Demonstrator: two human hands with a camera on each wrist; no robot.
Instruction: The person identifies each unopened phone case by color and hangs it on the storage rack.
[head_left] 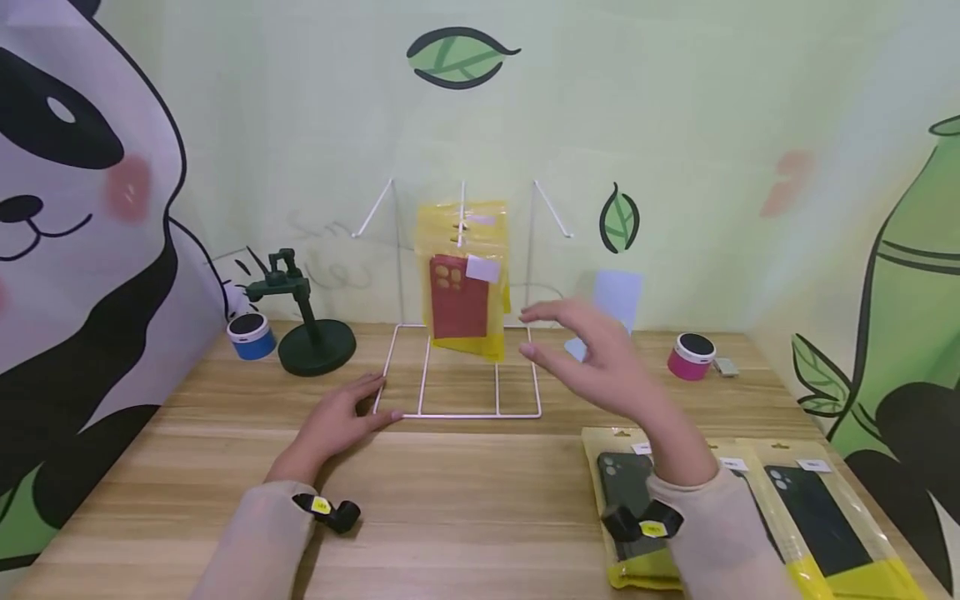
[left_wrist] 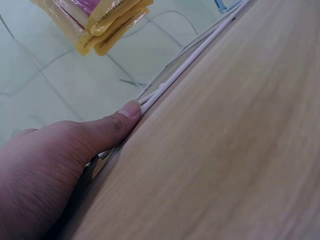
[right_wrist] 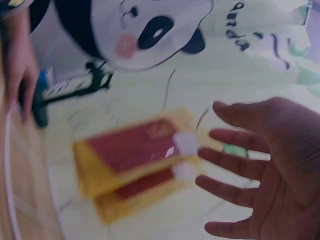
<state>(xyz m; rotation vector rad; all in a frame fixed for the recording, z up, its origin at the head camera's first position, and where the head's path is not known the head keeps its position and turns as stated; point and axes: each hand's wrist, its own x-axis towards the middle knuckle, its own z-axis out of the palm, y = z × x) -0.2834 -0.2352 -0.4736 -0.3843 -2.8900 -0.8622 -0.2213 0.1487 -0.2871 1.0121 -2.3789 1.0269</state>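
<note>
A white wire display rack [head_left: 465,412] stands at the back middle of the wooden table. Several yellow packets with red phone cases [head_left: 463,283] hang from its middle hook. My left hand [head_left: 341,417] lies flat on the table, its fingers touching the rack's front left base wire [left_wrist: 170,82]. My right hand [head_left: 592,354] hovers in the air just right of the hanging packets [right_wrist: 140,162], fingers spread and holding nothing. Under my right forearm lie yellow packets with dark phone cases [head_left: 813,517].
A dark green stand [head_left: 311,333] and a small blue speaker [head_left: 251,335] sit at the back left. A pink speaker [head_left: 692,356] and a small grey item [head_left: 725,366] sit at the back right. A pale blue sheet [head_left: 617,304] leans at the wall.
</note>
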